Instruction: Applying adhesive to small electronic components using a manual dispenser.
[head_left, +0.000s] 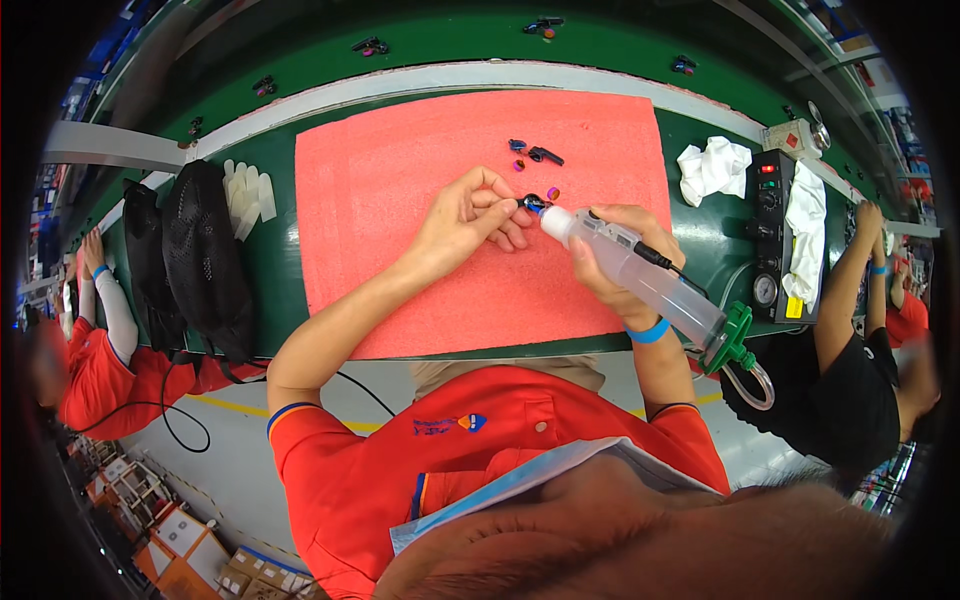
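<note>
Over the pink foam mat (400,150), my left hand (470,215) pinches a small dark part (533,202) between thumb and fingers. My right hand (620,262) is wrapped round a glue-dispensing syringe (655,285), a large translucent barrel with a green cap and a hose at its rear. The syringe's white front end points at the small dark part, and its tip is close to it; whether they touch I cannot tell. Just beyond lie a purple-and-orange ring (553,193), another such ring (519,165) and loose black parts (545,155).
On the right stand a black dispenser controller (768,225) with a gauge, crumpled white cloths (713,170) and a container (790,138). A black mesh bag (208,260) and pale finger cots (248,195) lie left. Small parts (370,46) sit on the green belt beyond the white rail. Co-workers flank both sides.
</note>
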